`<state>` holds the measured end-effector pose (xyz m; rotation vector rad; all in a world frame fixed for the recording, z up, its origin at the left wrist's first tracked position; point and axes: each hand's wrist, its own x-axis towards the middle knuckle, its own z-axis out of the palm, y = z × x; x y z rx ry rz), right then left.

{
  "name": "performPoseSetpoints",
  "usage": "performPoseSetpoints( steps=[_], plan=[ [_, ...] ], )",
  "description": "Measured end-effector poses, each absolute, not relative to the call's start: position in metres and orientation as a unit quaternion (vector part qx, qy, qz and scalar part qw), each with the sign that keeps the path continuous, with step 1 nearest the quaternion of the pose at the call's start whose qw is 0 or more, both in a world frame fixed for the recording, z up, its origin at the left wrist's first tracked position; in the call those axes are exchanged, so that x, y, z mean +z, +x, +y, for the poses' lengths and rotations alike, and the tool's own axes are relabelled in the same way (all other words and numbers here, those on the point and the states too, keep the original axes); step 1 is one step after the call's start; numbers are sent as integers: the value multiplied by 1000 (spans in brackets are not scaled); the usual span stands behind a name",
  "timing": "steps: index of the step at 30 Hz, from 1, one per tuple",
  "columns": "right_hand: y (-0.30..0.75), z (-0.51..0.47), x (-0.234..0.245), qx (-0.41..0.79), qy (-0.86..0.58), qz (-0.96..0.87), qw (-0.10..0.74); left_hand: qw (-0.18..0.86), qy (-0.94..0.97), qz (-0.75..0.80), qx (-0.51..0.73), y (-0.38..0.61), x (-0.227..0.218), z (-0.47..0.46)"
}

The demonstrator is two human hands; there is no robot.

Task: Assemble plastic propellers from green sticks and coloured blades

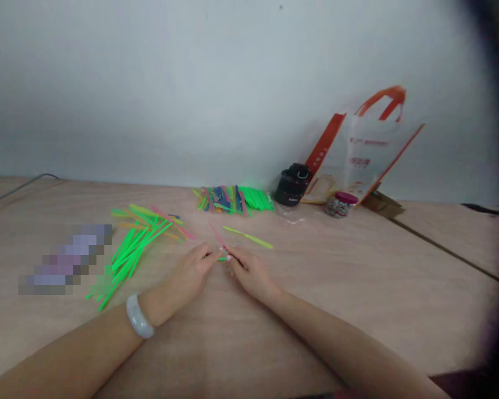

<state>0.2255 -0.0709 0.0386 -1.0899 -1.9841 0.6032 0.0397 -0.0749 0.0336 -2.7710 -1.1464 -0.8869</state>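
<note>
My left hand [196, 270] is closed at the fingertips around a thin green plastic stick [222, 259]; only a short piece of it shows between the hands. Close beside it, my right hand [249, 271] pinches a pink propeller blade [217, 233] that points away from me. The blade's near end and the stick's end meet near the fingertips, and whether they are joined is hidden. Just beyond the right hand lies a yellow-green propeller blade [249, 237], flat on the wooden table [183, 354].
Left of the hands is a pile of green sticks [133, 257] with coloured blades [139, 213] behind it. Bagged blades and sticks [233, 199] lie by the wall. Right of these stand a black bottle [291, 185], a pink-lidded jar [341, 204] and a shopping bag [366, 149]. A blurred-out object [66, 260] lies far left.
</note>
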Motion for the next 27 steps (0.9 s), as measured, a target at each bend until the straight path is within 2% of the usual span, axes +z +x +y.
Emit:
performPoseSetpoints(
  steps=[6,13,17,21,27],
  plan=[
    [224,-61,40,235,-432,-774,400,52,-882,-389,-260,39,44,-74],
    [261,-29,44,83,-537,-747,382,180,-790,-561,-171,-1,82,-57],
    [286,-11,38,-22,-591,-753,289,194,-749,-624,-110,-18,81,-46],
    [294,-6,34,-55,-616,-761,198,187,-745,-633,-99,-23,73,-41],
    [292,-7,37,-60,-617,-768,163,192,-759,-616,-83,-23,73,-44]
  ],
)
